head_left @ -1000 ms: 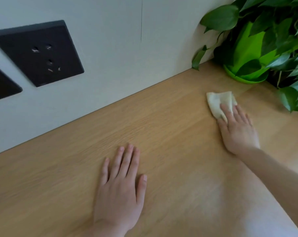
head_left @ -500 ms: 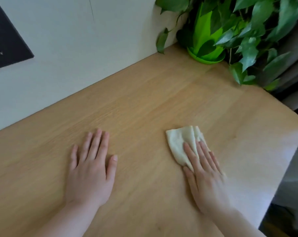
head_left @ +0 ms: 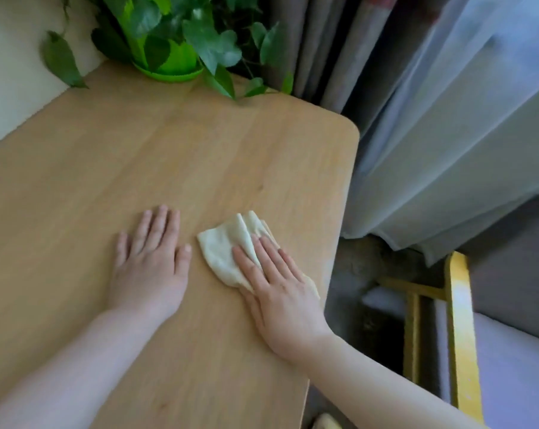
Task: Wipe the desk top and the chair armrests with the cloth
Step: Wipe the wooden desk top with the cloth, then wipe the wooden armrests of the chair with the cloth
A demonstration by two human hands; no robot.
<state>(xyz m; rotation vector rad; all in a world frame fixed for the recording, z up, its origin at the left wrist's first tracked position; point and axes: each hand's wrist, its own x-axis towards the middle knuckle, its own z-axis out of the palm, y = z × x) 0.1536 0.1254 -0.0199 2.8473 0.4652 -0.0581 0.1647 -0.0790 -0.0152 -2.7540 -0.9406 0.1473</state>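
The light wooden desk top [head_left: 169, 156] fills the left and middle of the head view. A folded cream cloth [head_left: 226, 244] lies on it near the right edge. My right hand [head_left: 280, 283] presses flat on the cloth, fingers stretched out over its near half. My left hand [head_left: 152, 258] rests palm down on the bare wood just left of the cloth, holding nothing. No chair armrest can be made out.
A leafy plant in a bright green pot [head_left: 169, 63] stands at the desk's far corner against the white wall. Grey and sheer curtains [head_left: 447, 119] hang right of the desk. A yellow frame [head_left: 460, 335] stands lower right, below desk height.
My right hand has slid the cloth from beside the plant pot back toward me and the desk's right edge. The view has swung right, and the wall sockets are out of sight.
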